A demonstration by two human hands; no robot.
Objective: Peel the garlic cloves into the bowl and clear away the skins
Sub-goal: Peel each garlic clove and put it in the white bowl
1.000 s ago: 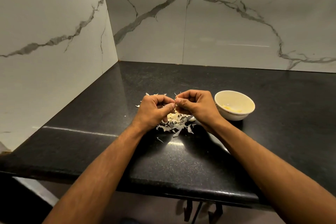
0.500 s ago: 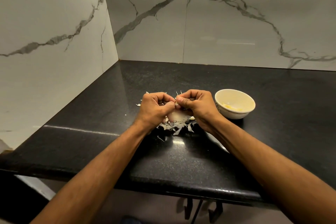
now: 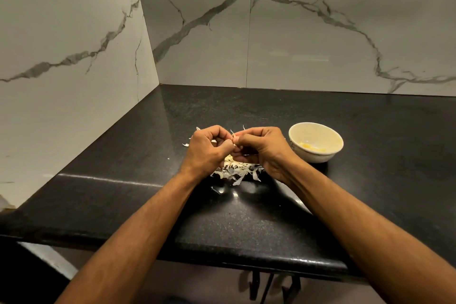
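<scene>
My left hand (image 3: 208, 149) and my right hand (image 3: 262, 149) meet fingertip to fingertip above the black counter. Both have curled fingers and pinch a small garlic clove (image 3: 234, 140) between them; the clove is almost wholly hidden by the fingers. Under the hands lies a heap of pale garlic skins (image 3: 235, 168). A cream bowl (image 3: 315, 142) stands just right of my right hand, with a few yellowish peeled cloves (image 3: 308, 147) at its bottom.
The black stone counter (image 3: 271, 217) sits in a corner of white marbled walls (image 3: 74, 57). Its rounded front edge runs across below my forearms. A few stray skin bits (image 3: 185, 144) lie left of the heap.
The hands stay together over the skin heap, with only small finger movements on the clove. The bowl has not moved.
</scene>
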